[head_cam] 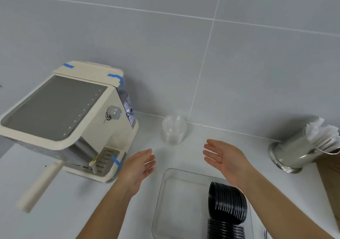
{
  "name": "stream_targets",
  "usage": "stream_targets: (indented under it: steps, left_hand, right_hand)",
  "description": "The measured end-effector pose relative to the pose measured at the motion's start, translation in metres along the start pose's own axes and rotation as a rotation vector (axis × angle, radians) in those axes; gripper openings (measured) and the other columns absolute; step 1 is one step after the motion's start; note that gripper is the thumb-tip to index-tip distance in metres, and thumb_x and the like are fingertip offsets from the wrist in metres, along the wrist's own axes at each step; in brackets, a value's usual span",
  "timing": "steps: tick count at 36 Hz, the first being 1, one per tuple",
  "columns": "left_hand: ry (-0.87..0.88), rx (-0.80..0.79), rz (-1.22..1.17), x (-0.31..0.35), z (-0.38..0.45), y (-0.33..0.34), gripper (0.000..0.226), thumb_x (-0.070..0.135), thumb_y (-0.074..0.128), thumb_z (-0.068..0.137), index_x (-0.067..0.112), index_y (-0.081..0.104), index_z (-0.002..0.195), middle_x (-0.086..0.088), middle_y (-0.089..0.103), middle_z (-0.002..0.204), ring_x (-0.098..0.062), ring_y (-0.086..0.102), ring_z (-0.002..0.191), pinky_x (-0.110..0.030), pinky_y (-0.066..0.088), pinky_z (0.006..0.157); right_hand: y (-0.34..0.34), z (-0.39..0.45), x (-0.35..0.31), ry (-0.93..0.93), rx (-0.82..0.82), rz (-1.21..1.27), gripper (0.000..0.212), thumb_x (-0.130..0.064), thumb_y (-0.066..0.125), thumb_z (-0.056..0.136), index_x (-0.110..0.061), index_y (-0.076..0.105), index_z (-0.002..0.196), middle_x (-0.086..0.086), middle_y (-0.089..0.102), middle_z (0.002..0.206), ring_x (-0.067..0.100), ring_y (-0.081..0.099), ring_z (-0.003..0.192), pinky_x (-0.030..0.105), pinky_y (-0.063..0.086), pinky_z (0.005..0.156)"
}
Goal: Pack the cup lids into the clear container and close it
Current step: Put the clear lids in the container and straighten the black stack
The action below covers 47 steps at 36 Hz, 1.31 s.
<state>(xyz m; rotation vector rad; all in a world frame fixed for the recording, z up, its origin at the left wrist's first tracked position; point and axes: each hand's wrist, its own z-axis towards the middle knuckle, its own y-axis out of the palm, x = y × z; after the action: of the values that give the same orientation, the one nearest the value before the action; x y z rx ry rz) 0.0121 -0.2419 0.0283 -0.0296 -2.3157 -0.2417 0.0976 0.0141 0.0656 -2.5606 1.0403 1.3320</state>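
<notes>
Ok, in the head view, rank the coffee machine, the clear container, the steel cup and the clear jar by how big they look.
1. coffee machine
2. clear container, partly cut off by the frame
3. steel cup
4. clear jar, though it stands farther back, so its true size is unsure.

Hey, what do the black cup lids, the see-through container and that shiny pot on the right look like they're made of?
Black cup lids: likely thin plastic, with glossy ribbed edges nested in stacks. Clear container: transparent, probably plastic, since the counter shows through; glass can't be ruled out. Shiny pot: looks like brushed metal with a mirror-bright base rim.
</notes>
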Motion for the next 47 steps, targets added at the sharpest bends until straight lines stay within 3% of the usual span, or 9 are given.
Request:
stream_targets:
  steps: [7,11,14,18,22,27,37,42,47]
  left_hand:
    - [0.023,-0.016,0.131,0.021,0.045,0.024,0.027,0.036,0.064,0.093,0.023,0.057,0.115,0.002,0.062,0.115,-0.019,0.060,0.110,-0.035,0.048,0.097]
    - [0.061,0.007,0.188,0.031,0.067,0.042,0.023,0.041,0.069,0.087,0.026,0.061,0.102,0.003,0.060,0.109,-0.013,0.058,0.094,-0.030,0.046,0.090]
    - [0.078,0.066,0.270,0.032,0.080,0.055,0.059,0.045,0.072,0.082,0.020,0.054,0.132,-0.001,0.058,0.126,-0.016,0.058,0.100,-0.033,0.047,0.095]
    - [0.065,0.084,0.297,0.035,0.089,0.065,0.076,0.047,0.072,0.081,0.018,0.043,0.145,-0.002,0.051,0.133,-0.019,0.055,0.106,-0.030,0.044,0.091]
    - [0.000,0.036,0.305,0.038,0.093,0.066,0.052,0.042,0.067,0.085,0.011,0.059,0.125,-0.007,0.063,0.120,-0.021,0.059,0.096,-0.030,0.045,0.080]
    - [-0.007,0.003,0.293,0.042,0.095,0.066,0.006,0.024,0.063,0.085,0.019,0.063,0.088,0.003,0.055,0.077,-0.014,0.049,0.067,-0.029,0.041,0.066]
    - [-0.078,0.000,0.249,0.041,0.096,0.066,0.030,0.025,0.060,0.086,0.019,0.064,0.116,-0.004,0.066,0.115,-0.024,0.061,0.109,-0.035,0.042,0.078]
    - [-0.049,0.000,0.239,0.040,0.092,0.069,0.027,0.021,0.062,0.083,0.010,0.066,0.107,-0.004,0.061,0.092,-0.019,0.053,0.076,-0.028,0.041,0.072]
    - [-0.047,-0.012,0.226,0.038,0.086,0.071,0.042,0.025,0.066,0.083,0.011,0.061,0.123,-0.007,0.062,0.107,-0.024,0.057,0.091,-0.032,0.046,0.081]
  right_hand:
    - [0.029,0.046,-0.004,0.041,-0.002,-0.154,0.016,-0.017,0.068,0.089,-0.013,0.068,0.105,0.011,0.065,0.115,0.027,0.066,0.103,0.038,0.054,0.086]
    - [0.046,0.069,-0.004,0.041,-0.007,-0.253,0.033,-0.019,0.067,0.090,-0.012,0.062,0.122,0.005,0.064,0.114,0.023,0.063,0.104,0.036,0.053,0.085]
    - [0.058,0.081,-0.002,0.036,0.004,-0.349,0.046,-0.023,0.068,0.089,-0.017,0.055,0.133,0.003,0.062,0.118,0.019,0.062,0.103,0.034,0.053,0.085]
    - [0.070,0.099,0.000,0.054,0.013,-0.412,0.057,-0.025,0.069,0.088,-0.021,0.049,0.141,0.004,0.054,0.136,0.023,0.056,0.117,0.033,0.051,0.089]
    - [0.076,0.111,0.000,0.089,0.002,-0.396,0.055,-0.027,0.068,0.088,-0.021,0.050,0.140,0.004,0.054,0.137,0.025,0.055,0.120,0.038,0.049,0.097]
    - [0.080,0.116,-0.003,0.147,-0.049,-0.406,0.014,-0.020,0.063,0.088,-0.024,0.068,0.100,0.009,0.064,0.126,0.022,0.062,0.103,0.039,0.047,0.100]
    - [0.082,0.123,-0.001,0.204,-0.060,-0.389,0.029,-0.020,0.061,0.085,-0.023,0.066,0.114,0.006,0.066,0.122,0.024,0.063,0.110,0.042,0.045,0.101]
    - [0.076,0.120,-0.001,0.219,-0.040,-0.335,0.026,-0.018,0.061,0.082,-0.018,0.068,0.107,0.009,0.068,0.120,0.024,0.066,0.107,0.041,0.045,0.098]
    - [0.071,0.114,-0.006,0.229,-0.065,-0.297,0.023,-0.017,0.062,0.080,-0.016,0.067,0.103,0.012,0.069,0.113,0.024,0.064,0.099,0.042,0.041,0.101]
